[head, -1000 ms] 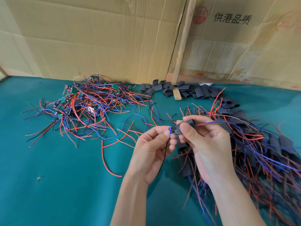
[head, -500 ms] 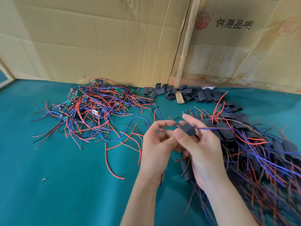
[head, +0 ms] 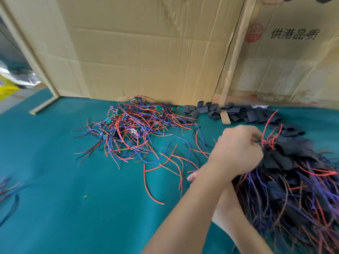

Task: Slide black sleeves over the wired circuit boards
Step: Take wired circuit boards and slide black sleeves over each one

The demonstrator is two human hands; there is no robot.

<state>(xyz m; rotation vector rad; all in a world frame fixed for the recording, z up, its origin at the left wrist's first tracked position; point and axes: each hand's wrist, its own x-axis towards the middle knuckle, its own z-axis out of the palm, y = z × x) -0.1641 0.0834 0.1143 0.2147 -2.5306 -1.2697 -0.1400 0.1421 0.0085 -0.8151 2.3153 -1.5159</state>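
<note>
My left hand [head: 238,149] reaches across to the right, its fingers curled round thin wires at the near edge of the heap of sleeved boards [head: 293,180], a dark mass of black sleeves with red and blue leads. Motion blur hides what exactly it grips. My right hand [head: 192,176] lies under the left forearm, with only fingertips showing. The tangle of bare wired circuit boards [head: 128,125], small green boards with red, blue and black wires, sits at the centre left. Loose black sleeves [head: 238,111] lie along the cardboard wall.
A teal cloth [head: 73,198] covers the table. Cardboard sheets [head: 146,52] and a wooden post [head: 233,70] close off the back. A short wooden strip [head: 44,107] lies at the far left, and a few stray wires [head: 7,187] reach in from the left edge.
Both hands were together in the middle working a sleeve onto a board. Now my left hand has swung right onto the sleeved heap, crossing over the right arm. The view has tilted up and left.
</note>
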